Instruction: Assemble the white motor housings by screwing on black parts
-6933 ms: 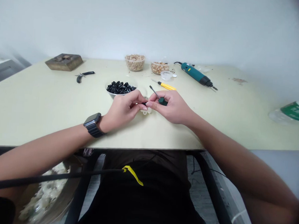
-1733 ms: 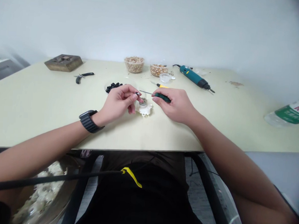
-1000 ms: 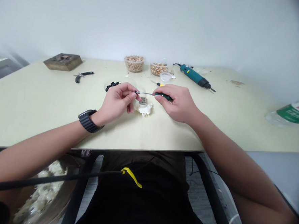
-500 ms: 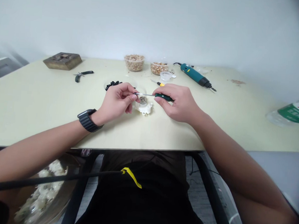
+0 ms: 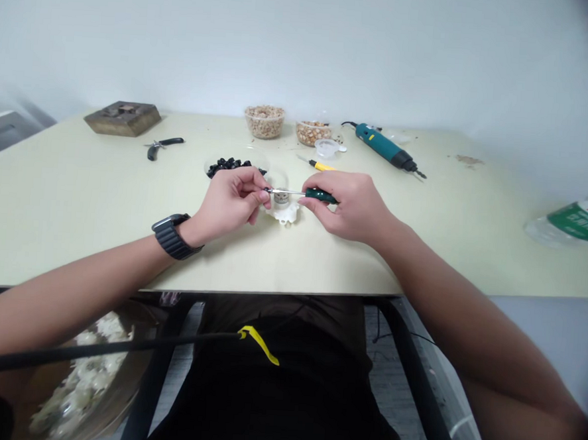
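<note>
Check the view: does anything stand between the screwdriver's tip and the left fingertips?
Nothing visible does. The screwdriver runs from the right hand, and its tip meets the left hand's fingertips. The white plastic part and its metal cylinder sit below the shaft, not in the gap.

Pale table [image 5: 75, 220], wooden block [image 5: 122, 118], black-handled pliers [image 5: 162, 145], bowl of black pieces [image 5: 232, 168], teal electric screwdriver [image 5: 384, 146], plastic bottle [image 5: 575, 220]

A plain white wall rises behind the cream table [image 5: 65, 219].
</note>
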`<state>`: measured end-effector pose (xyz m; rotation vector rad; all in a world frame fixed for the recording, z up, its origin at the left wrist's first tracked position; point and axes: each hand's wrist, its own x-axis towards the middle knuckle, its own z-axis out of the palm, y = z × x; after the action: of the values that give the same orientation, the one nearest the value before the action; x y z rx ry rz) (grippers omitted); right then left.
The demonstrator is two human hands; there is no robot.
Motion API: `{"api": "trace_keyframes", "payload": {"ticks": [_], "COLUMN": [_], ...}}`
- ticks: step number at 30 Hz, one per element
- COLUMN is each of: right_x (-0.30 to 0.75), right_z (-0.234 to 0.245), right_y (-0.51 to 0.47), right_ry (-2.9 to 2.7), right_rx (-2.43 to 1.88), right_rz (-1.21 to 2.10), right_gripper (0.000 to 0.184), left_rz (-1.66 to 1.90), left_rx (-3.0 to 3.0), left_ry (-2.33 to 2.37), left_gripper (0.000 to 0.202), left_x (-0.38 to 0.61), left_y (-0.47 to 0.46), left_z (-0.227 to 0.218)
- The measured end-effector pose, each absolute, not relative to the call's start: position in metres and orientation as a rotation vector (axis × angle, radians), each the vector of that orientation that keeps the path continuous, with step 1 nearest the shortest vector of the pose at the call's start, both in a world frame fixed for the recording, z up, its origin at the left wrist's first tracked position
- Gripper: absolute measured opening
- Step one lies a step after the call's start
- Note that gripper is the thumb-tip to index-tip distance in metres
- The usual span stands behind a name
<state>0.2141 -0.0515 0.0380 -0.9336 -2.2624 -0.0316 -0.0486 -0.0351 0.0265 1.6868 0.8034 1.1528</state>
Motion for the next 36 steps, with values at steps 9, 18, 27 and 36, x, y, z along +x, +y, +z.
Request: {"api": "trace_keyframes", "payload": {"ticks": [9,18,27,36], "right_x": [0.212,0.21,0.213,0.212], "right_z": [0.041,0.044,0.044,0.047], "right_y": [-0.052,-0.054,-0.051,-0.052], "right_ry": [-2.315,-2.264,-2.151,-2.227], "right_rx": [-0.893,-0.962,-0.961,-0.994], "right_rz": [0.025,0.245,0.478,0.464], "right_gripper": [0.047,0.032,0.031,0.044], "left_rz": [1.166,1.176,1.196,1.212], "left_rx": [1.677,1.691,1.693,1.709], "left_ry": [0.814,0.807,0.811,0.812], "left_gripper": [0.027,0.024,0.026,0.027], "left_x": [-0.049,-0.049,-0.046,-0.046], "left_y": [-0.035,-0.034,-0.038,-0.038], "left_z": [0.024,0.024,0.026,0.027]}}
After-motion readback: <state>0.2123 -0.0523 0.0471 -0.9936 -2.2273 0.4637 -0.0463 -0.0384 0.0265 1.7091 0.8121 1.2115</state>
